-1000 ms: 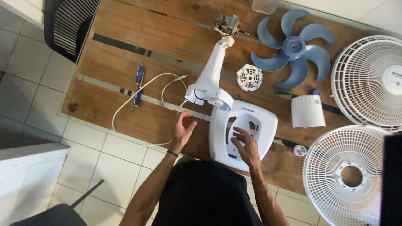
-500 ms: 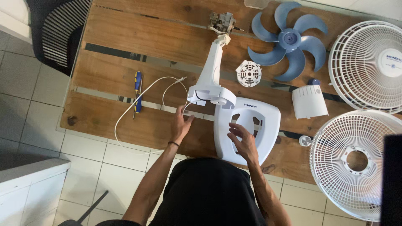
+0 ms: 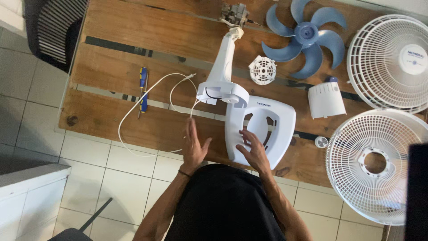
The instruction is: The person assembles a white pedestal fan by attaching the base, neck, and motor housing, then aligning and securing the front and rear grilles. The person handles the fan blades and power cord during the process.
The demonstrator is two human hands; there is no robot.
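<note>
A white fan base lies on the wooden table with its stand column running up to a bare metal motor. My right hand rests flat on the base's near edge, fingers spread. My left hand lies open on the wood just left of the base, holding nothing, close to the white power cord that loops across the table.
A blue-handled screwdriver lies left of the cord. Blue fan blades, a small white round part, a white motor cover, a small white knob and two white grilles lie right. A black chair stands upper left.
My left hand has drawn back from the foot of the column and now lies flat on the wood. The right hand stays on the base. The view has shifted slightly.
</note>
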